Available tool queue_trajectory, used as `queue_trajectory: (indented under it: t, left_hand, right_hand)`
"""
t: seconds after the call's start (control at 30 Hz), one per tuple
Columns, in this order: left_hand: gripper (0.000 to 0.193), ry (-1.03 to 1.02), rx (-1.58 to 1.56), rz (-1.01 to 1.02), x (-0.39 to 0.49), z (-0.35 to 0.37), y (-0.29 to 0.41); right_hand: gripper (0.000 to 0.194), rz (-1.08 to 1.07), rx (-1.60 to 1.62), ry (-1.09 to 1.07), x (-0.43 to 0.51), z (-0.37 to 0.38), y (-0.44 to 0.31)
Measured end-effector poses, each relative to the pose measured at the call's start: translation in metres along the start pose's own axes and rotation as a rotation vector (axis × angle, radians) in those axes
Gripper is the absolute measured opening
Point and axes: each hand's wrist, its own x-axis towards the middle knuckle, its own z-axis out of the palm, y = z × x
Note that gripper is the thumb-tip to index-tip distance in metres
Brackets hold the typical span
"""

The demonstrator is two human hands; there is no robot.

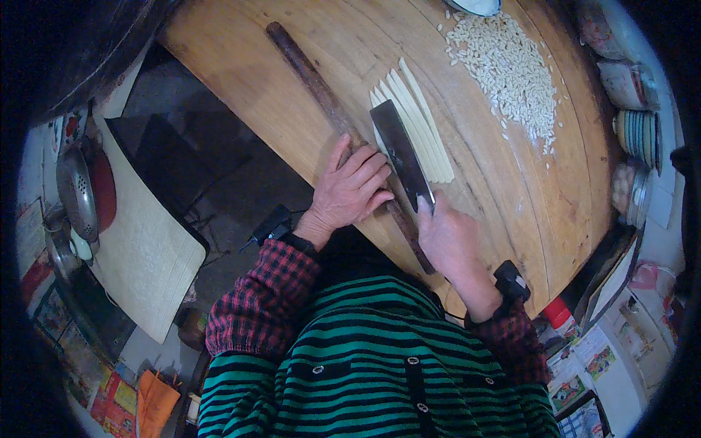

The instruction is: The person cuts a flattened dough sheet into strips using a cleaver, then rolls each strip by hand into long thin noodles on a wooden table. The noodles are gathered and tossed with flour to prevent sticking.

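Note:
My right hand (450, 230) grips the handle of a dark-bladed kitchen knife (402, 150). The blade lies along the left side of several long, pale strips of dough (419, 120) on the wooden board, partly covering them. My left hand (356, 183) rests over a long wooden rolling pin (312, 76), fingers bent, its fingertips beside the blade. The pin runs diagonally, left of the strips. Whether the left fingers close around the pin cannot be told. Farther right on the board is a heap of small, pale, floured dough pieces (509, 71).
The wooden board (526, 219) has its near edge at my waist. A bowl of white powder (479, 4) stands at the top. Stacked bowls (638, 137) and a glass jar (630, 191) line the right side. A metal strainer (78, 189) and a pale panel (142, 246) are at the left.

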Motion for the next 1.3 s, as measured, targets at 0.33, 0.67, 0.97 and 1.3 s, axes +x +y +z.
queue_trajectory:
  t: [0.33, 0.67, 0.97, 1.3]
  left_hand:
    - [0.051, -0.071, 0.041, 0.053, 0.003, -0.012, 0.001]
    - [0.033, -0.358, 0.323, 0.531, 0.017, -0.035, -0.045]
    - [0.029, -0.161, 0.230, 0.050, 0.050, -0.096, -0.111]
    - [0.031, 0.062, 0.552, -0.339, 0.154, -0.083, -0.265]
  right_hand:
    - [0.026, 0.023, 0.547, 0.385, -0.011, 0.039, 0.027]
    - [0.042, 0.288, 0.247, 0.814, -0.058, 0.046, 0.148]
    - [0.067, 0.716, -0.057, 0.742, -0.083, 0.087, 0.192]
    - [0.068, 0.720, 0.023, 0.658, -0.071, 0.101, 0.203]
